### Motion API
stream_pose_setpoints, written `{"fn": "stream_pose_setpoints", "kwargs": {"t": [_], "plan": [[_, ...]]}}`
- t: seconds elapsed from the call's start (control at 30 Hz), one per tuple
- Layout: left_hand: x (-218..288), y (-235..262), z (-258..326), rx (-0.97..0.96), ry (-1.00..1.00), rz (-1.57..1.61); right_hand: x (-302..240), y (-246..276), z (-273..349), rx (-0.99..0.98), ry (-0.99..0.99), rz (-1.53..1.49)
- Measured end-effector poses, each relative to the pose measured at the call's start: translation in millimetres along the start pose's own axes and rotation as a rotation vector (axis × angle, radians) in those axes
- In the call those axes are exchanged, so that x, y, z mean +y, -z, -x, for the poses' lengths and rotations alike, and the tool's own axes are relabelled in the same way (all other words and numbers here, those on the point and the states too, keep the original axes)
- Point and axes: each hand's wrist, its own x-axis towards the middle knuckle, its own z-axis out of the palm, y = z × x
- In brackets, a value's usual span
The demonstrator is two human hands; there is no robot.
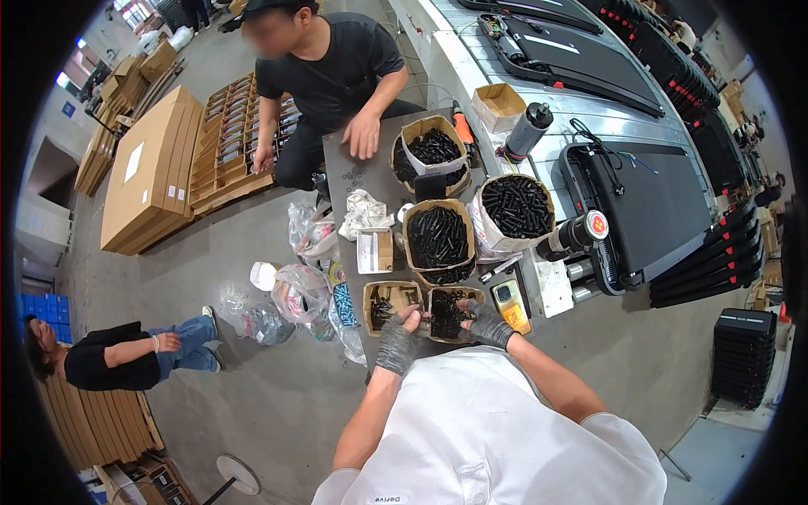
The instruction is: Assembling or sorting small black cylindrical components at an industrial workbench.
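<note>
My left hand [398, 345], in a grey fingerless wrap, is closed at the edge between two small cartons. Its thumb and fingertips are bent together; whatever is in them is too small to make out. Beneath the fingertips lie the left carton [368, 290], with a few dark bolts [385, 305], and the right carton [482, 292], filled with small black ring-like parts [446, 310]. My right hand [490, 326], wrapped the same way, curls over the right carton's side. Its fingertips are drawn in above the black parts, and what they hold is unclear.
Bigger cartons of black cylindrical parts [438, 236] [515, 206] stand beyond. A phone [509, 305] lies at right, beside the metal conveyor [551, 109]. Bagged silver-blue screws [343, 305] sit left. A co-worker [337, 76] is across the table; another person [126, 358] stands left.
</note>
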Motion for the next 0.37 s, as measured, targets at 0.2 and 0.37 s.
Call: {"fn": "stream_pose_setpoints", "kwargs": {"t": [0.2, 0.37], "plan": [[9.6, -4.7, 1.1, 0.014, 0.0, -0.04, -23.4, 3.0, 0.9, -0.023, -0.037, -0.181], [5.0, 7.7, -2.1, 0.023, 0.054, -0.217, 9.5, 1.8, -17.5, -0.157, -0.083, -0.425]]}}
